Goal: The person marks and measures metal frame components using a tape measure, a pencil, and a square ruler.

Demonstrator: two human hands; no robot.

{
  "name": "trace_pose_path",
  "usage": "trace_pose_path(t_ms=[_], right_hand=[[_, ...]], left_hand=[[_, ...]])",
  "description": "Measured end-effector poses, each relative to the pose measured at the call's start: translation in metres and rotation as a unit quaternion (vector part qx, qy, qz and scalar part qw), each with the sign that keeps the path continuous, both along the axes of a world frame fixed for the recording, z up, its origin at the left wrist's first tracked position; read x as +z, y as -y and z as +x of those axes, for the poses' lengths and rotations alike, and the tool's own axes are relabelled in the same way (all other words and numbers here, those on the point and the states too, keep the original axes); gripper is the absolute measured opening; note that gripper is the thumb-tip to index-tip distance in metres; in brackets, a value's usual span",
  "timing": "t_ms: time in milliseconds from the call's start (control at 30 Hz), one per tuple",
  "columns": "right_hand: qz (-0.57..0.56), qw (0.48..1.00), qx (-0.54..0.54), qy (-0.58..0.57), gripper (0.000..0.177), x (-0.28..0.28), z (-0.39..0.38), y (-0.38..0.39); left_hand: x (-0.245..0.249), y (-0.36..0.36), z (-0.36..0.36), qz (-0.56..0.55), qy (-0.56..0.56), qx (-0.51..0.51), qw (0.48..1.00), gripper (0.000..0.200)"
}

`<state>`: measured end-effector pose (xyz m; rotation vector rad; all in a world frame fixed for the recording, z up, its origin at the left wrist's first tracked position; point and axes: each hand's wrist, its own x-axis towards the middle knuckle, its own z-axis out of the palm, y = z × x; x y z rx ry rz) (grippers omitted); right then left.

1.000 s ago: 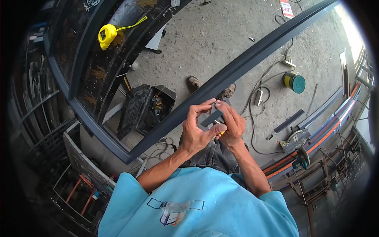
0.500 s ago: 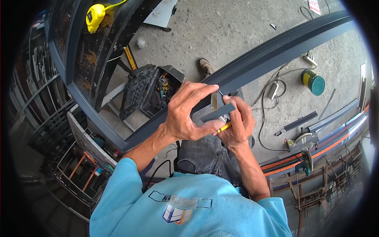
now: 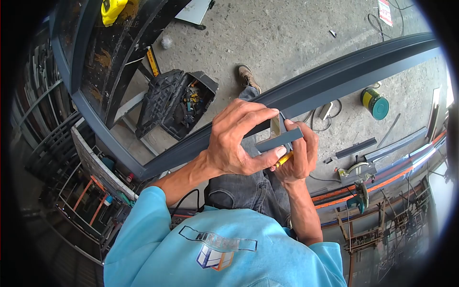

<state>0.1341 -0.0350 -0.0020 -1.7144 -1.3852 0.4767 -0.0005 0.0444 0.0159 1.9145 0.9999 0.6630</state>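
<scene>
Between both hands is a short grey metal profile piece (image 3: 281,139) with a bare metallic inner face. My left hand (image 3: 233,141) is closed on its left side, index fingertip at the top and thumb along the lower edge. On the other side, my right hand (image 3: 300,160) grips the same piece with its fingers. A yellow pencil-like stick (image 3: 284,159) is also tucked in the right hand, pointing down-left. Both hands are held over the near edge of a long dark grey metal frame (image 3: 334,81), which passes behind them.
An open black toolbox (image 3: 162,107) with small tools lies left of the frame. At upper left rests a yellow tape measure (image 3: 112,10). A green-lidded can (image 3: 377,104), cables and loose profiles (image 3: 356,148) are on the floor at right. A shoe (image 3: 246,76) shows beyond the frame.
Both hands have shifted slightly right with the profile piece, keeping their grip. The view has moved a little, so the toolbox and can appear shifted left.
</scene>
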Motion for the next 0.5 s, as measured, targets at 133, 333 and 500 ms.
trace_pose_path(t_ms=[133, 333, 500], right_hand=[[0.018, 0.999, 0.011, 0.039, 0.039, -0.003, 0.004, -0.002], [0.014, 0.999, 0.021, 0.042, 0.033, -0.004, 0.006, -0.003], [-0.081, 0.994, -0.046, -0.048, 0.029, 0.015, 0.009, 0.043]], left_hand=[[-0.004, 0.002, -0.001, 0.011, 0.000, -0.006, 1.000, 0.055], [-0.004, 0.003, 0.000, -0.005, 0.009, -0.001, 1.000, 0.052], [-0.002, 0.001, 0.005, -0.014, 0.011, 0.023, 1.000, 0.048]])
